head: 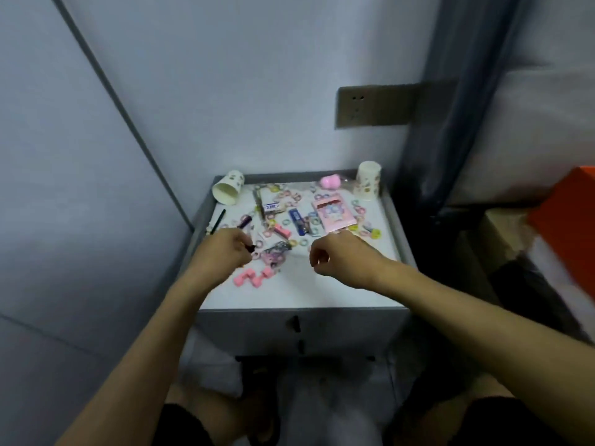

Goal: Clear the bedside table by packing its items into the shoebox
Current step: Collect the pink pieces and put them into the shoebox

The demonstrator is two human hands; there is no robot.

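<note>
Dozens of small bits strewn over the surface (322, 291), so most of the clearing is likely yet to be done.

At the upper left corner of the surface, a tipped cup (228, 191), mouth toward the camera, with a pencil (219, 222) just below it by the edge. Left hand (222, 249) low over the left part, fingers (240, 249) curled and seemingly pinching a dark stick (249, 247), too blurred to name further. Just below those fingers, pink clips (251, 278).

At centre, an eraser (272, 206), a blue bar (296, 220) and coloured rings (294, 243) scattered all about. Right hand (341, 255) hovering just right of centre, fingers (317, 255) curled in, nothing visible inside them. Above it, a pink card (333, 214). At the upper right corner, an upright cup (368, 185).

Probably the shoebox (573, 214): the orange shape at the right edge of the frame, well apart from the surface.

Judged from this, gathering in progress. Bring the shoebox close first to save trips. Keep a firm pinch on the stick while collecting the long things into the same hand. Herd the rings into one heap with a flat palm, away from the open front edge, then scoop in handfuls. Take the card flat and the cups last.
</note>
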